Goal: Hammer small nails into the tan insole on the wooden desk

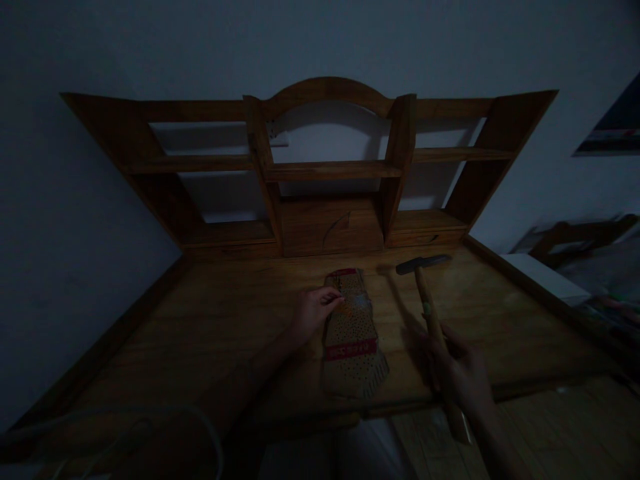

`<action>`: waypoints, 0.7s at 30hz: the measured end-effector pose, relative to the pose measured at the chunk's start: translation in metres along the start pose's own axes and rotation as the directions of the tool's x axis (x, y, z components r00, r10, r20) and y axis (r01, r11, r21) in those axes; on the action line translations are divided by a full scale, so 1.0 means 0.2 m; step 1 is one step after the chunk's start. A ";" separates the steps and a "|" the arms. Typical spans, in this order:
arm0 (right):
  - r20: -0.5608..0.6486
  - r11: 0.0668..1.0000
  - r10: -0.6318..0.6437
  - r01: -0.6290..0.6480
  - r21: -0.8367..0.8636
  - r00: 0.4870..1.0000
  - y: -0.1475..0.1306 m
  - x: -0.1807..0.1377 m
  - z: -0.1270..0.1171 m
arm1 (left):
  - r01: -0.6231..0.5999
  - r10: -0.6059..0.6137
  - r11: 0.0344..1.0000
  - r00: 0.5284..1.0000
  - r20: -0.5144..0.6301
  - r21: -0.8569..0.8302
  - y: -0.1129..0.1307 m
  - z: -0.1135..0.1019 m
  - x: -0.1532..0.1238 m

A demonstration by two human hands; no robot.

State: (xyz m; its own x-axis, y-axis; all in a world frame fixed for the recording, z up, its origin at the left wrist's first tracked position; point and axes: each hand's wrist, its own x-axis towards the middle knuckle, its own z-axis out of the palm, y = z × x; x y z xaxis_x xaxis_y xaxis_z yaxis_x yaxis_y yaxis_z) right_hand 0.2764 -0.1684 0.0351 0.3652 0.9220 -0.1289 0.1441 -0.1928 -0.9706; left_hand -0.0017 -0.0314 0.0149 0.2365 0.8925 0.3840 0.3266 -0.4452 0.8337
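Right hand (457, 373) sits closest to the camera, fingers wrapped around the wooden handle of a hammer (430, 300), low on the shaft. Handle runs up and away from the hand, slightly left; dark metal head at the far end, raised over the table (210, 320). Left hand (314, 310) further in, fingertips pinched together on the left edge of a flat cardboard packet (353, 333); whether they grip something small there, cannot tell in this light. Packet lies flat on the table between both hands, just left of the hammer shaft, not touching it. Packet: elongated, tan, dotted surface, red band across lower half, red at the top end, ragged bottom edge. Table: varnished wood, visible grain. Wooden hutch (325, 167) with arched centre and open shelves behind.
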 end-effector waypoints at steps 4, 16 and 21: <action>0.013 0.998 -0.042 0.043 -0.038 0.999 -0.01 -0.01 0.00 | -0.015 0.015 1.000 1.000 0.008 -0.023 -0.01 0.00 0.00; 0.313 0.941 -0.243 0.301 -0.152 0.918 -0.30 -0.32 0.09 | 0.009 -0.009 0.994 1.000 0.008 -0.113 0.03 0.00 0.02; 0.350 0.915 -0.241 0.332 -0.229 0.905 -0.28 -0.34 0.17 | 0.056 -0.050 0.988 0.998 0.044 -0.142 0.01 0.01 0.01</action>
State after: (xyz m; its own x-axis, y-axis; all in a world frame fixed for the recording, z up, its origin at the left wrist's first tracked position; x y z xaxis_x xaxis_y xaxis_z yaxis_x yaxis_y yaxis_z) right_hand 0.2115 -0.2081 0.0912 -0.0258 0.9986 0.0462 0.4641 0.0529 -0.8842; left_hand 0.0012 -0.0297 0.0163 0.2595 0.9097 0.3241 0.2060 -0.3800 0.9017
